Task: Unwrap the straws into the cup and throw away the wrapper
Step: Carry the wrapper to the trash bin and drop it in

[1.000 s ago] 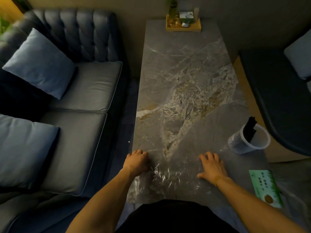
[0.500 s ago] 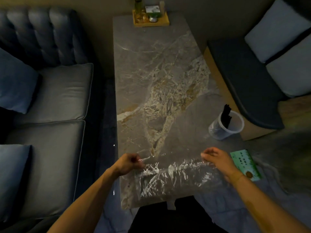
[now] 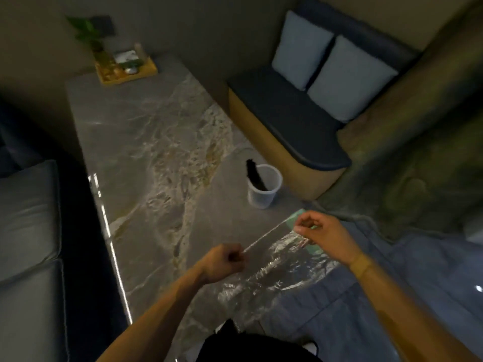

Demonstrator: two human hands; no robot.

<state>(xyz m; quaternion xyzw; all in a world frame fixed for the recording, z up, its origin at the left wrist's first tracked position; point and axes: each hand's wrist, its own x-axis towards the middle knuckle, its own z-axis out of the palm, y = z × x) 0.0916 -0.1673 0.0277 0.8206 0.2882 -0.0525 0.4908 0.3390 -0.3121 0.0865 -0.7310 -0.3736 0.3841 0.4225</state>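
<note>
Wrapper (image 3: 271, 267) stretched clear between my left hand (image 3: 224, 261) and right hand (image 3: 317, 231), both pinched shut on its top edge to keep it off the table (image 3: 146, 152), straws (image 3: 254, 176) already in the cup (image 3: 265, 188) beyond.

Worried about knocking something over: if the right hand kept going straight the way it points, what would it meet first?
Probably the clear plastic cup of black straws. The right hand, pinching the clear wrapper, points up-left across the marble table; depth is unclear, so it might pass beside.
</note>
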